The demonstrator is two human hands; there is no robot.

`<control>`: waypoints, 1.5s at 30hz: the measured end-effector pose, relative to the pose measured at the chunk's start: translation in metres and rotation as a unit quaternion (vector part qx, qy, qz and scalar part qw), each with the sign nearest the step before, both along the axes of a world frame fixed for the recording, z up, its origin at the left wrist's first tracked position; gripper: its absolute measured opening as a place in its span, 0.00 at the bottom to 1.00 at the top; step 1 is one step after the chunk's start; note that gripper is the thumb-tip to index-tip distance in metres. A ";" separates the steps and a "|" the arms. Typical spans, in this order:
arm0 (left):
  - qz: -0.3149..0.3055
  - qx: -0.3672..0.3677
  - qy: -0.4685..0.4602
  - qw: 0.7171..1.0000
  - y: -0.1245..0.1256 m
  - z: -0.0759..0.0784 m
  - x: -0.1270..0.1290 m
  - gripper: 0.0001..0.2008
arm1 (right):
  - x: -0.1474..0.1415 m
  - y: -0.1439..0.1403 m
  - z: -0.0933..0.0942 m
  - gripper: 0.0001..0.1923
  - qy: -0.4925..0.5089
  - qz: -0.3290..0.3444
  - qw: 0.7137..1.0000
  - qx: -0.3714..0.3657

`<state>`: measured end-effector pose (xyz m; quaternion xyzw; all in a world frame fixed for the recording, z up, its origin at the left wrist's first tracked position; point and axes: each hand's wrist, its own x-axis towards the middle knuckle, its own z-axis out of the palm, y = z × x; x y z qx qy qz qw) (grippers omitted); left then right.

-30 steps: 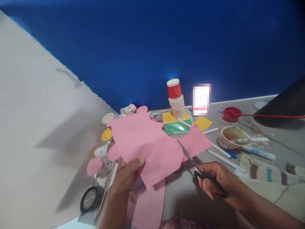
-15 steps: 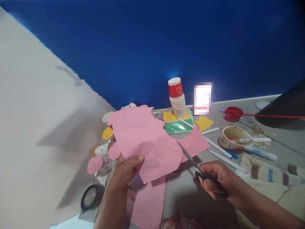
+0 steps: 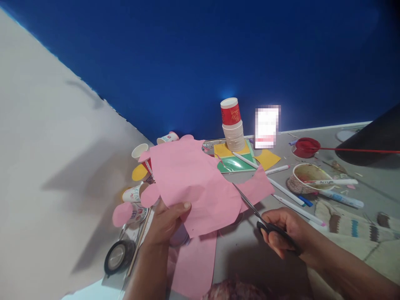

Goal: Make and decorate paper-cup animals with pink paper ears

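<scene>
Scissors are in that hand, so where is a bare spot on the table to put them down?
Bare grey table shows just in front of the right hand holding the scissors, bordered by the pink paper and the knitted cloth. Behind, pens, a bowl and stacked cups crowd it. Left of the paper, cups and tape crowd it.

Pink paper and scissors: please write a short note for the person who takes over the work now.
Left hand: grips the lower edge of the pink paper, held up above the table.
Right hand: holds the black-handled scissors, blades in the paper's right side.
Done: the cut runs into the sheet from the right; the right flap still hangs on. Pink cut-outs lie on the left by the paper cups.
Left: the flap is not yet cut free.
Nearby: another pink sheet below, markers on the right, a cup stack behind.
</scene>
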<state>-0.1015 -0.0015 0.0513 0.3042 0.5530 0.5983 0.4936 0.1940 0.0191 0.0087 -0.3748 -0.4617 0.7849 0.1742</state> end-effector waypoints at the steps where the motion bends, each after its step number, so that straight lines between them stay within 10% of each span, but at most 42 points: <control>1: 0.000 0.001 -0.002 1.000 0.001 0.000 0.001 0.33 | 0.000 0.000 0.000 0.15 0.001 -0.002 1.000 0.002; 45: -0.020 -0.016 -0.012 1.000 0.006 0.007 -0.001 0.38 | 0.004 -0.003 -0.012 0.22 -0.024 0.030 0.999 0.007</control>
